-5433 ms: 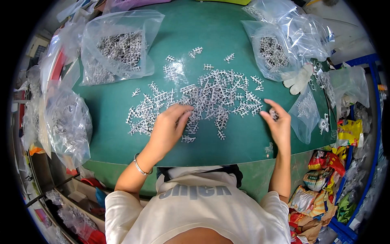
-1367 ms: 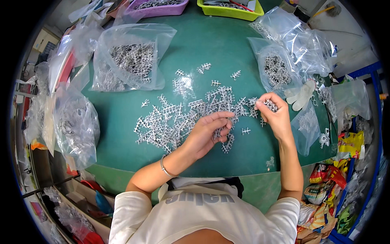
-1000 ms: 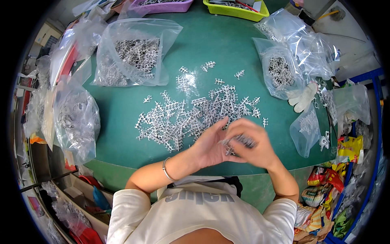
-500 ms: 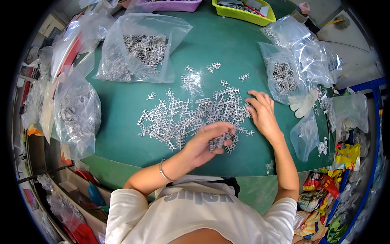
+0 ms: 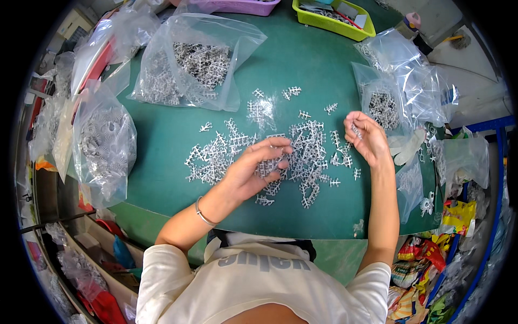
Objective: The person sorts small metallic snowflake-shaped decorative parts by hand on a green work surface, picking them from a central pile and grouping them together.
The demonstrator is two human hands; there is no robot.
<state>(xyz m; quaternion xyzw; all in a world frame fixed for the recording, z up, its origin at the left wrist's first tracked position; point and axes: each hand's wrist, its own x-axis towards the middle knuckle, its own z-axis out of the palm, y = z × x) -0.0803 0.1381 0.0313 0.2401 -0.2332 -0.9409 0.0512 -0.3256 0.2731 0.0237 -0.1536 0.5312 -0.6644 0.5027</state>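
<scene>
Overhead view of a round green worktop (image 5: 162, 162) with a seated person in a pale shirt at 6 o'clock. A scatter of small grey plastic cross-shaped pieces (image 5: 216, 154) lies across the worktop's middle, loose and partly heaped. The left hand (image 5: 253, 170), a thin bracelet (image 5: 204, 213) at its wrist, rests over the centre of the scatter with its fingers (image 5: 278, 144) curled narrowly about a small cluster of the pieces. The right hand (image 5: 367, 137), toward 3 o'clock of the scatter, is raised slightly, its fingers pinched close on one or two pieces at the fingertips; exactly how many cannot be told. The two hands are apart, with loose pieces between them. At 11 o'clock a large clear bag (image 5: 189, 65) lies flat, filled with the same grey pieces; at 9 o'clock a second clear bag (image 5: 105, 143) holds pale round ribbed parts. At 2 o'clock several crumpled clear bags (image 5: 402, 81) lie stacked, one holding grey pieces. At 12 o'clock, at the far rim, stand a purple tray (image 5: 237, 6) and, just beside it toward 1 o'clock, a yellow-green tray (image 5: 332, 19). Coloured packets (image 5: 458, 216) lie off the worktop's edge at 4 o'clock.
</scene>
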